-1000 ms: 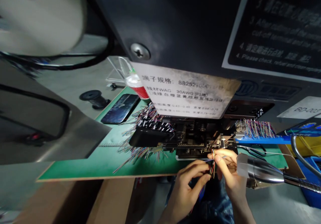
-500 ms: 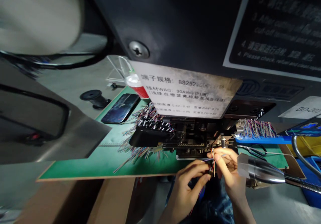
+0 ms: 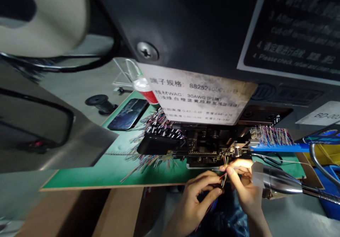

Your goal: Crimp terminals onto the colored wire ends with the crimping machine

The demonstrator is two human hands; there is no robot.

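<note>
Both hands meet in front of a dark crimping machine [image 3: 186, 24], over the person's lap. My left hand [image 3: 199, 194] pinches the lower part of a small bundle of thin coloured wires [image 3: 224, 180] between thumb and fingers. Higher on the same bundle, my right hand [image 3: 240, 180] has thumb and forefinger closed around the wires. Red, yellow and pale strands fan upward past the fingertips, just below the machine's metal crimping head [image 3: 231, 151]. Purple and red wire ends trail beneath my left hand. A shiny lamp head [image 3: 276, 180] shines from beside my right hand.
A green tabletop [image 3: 87, 173] holds a phone [image 3: 129, 114] and heaps of coloured wires [image 3: 159, 123]. Scissors [image 3: 268, 159] and a blue tray [image 3: 284, 148] of wires lie to the right. A metal guard [image 3: 79, 138] juts in at left; a black spool [image 3: 99, 103] stands beyond.
My left hand has shifted slightly left and down. The wires between the hands are spread differently, with fewer strands showing above my right fingertips.
</note>
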